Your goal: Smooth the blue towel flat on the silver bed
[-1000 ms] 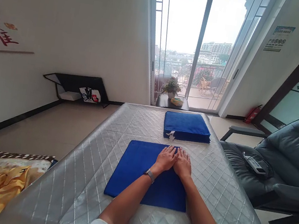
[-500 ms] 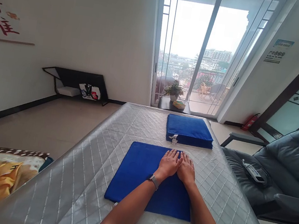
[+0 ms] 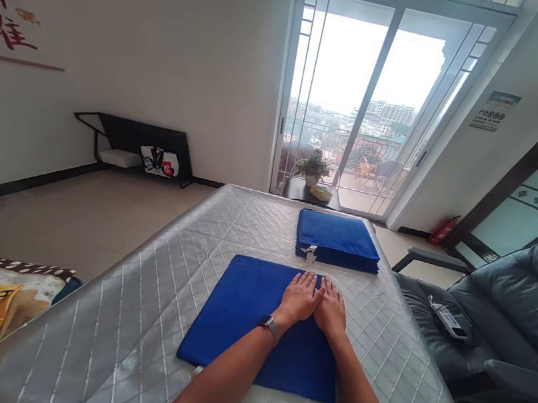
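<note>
Both hands lay flat and empty, palms down, side by side on the blue towel (image 3: 251,320): left hand (image 3: 300,297) and right hand (image 3: 332,309) touching at the thumbs, fingers stretched toward the far edge of the towel, gripping nothing. The towel was spread as a single flat rectangle on the quilted silver mattress (image 3: 126,342), near its front edge, slightly right of centre. The hands pressed on the towel's far right part; its left half was bare. A watch (image 3: 270,327) sat on the left wrist. Beyond the towel, near the far right corner of the mattress, a stack of folded blue towels (image 3: 337,239) lay apart from it, with a small white tag (image 3: 310,253) at its near edge. Judged step: smoothing or pressing the cloth flat, most likely between folds. A next move would probably call for parting the hands toward an edge or corners and pinching the fabric, since flat palms have no purchase on it; edges would need to line up to match the stack. A grey chair (image 3: 510,311) stood just beside the mattress's right edge.
</note>
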A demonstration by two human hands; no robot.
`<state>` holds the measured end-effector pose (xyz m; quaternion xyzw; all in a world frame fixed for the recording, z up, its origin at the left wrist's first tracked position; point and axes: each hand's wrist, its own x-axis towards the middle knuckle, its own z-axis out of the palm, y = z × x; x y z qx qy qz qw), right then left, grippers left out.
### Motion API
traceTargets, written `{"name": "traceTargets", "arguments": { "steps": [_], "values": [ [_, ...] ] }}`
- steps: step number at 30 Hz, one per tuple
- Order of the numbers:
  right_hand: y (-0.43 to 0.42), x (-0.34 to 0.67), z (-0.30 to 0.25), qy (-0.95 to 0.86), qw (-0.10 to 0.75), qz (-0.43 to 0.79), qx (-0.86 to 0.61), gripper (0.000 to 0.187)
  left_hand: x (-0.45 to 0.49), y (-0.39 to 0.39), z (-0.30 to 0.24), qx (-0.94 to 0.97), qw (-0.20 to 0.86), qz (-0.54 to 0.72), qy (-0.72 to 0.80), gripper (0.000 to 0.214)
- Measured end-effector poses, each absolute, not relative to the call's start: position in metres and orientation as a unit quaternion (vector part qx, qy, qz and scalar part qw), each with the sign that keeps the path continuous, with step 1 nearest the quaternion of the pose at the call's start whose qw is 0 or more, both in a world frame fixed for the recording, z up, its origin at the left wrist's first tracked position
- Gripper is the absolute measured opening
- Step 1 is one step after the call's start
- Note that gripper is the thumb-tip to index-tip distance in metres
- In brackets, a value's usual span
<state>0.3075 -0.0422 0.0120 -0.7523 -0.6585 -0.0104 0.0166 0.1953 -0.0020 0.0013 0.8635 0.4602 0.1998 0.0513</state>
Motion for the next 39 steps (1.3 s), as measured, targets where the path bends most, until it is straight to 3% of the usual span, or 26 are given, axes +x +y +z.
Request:
{"name": "traceTargets", "arguments": {
  "steps": [12, 24, 39],
  "values": [
    [-0.041, 0.303, 0.014, -0.647, 0.049, 0.001, -0.761, 0.063, 0.171, 0.006, 0.004, 0.856, 0.074, 0.144, 0.491, 0.08],
    [-0.041, 0.302, 0.017, -0.634, 0.063, 0.03, -0.77, 0.064, 0.009, 0.045, 0.0, 0.768, 0.014, 0.09, 0.634, 0.088],
    [-0.041, 0.299, 0.024, -0.629, 0.038, 0.036, -0.776, 0.065, 0.007, 0.037, 0.006, 0.766, 0.026, 0.1, 0.634, 0.086]
  ]
}}
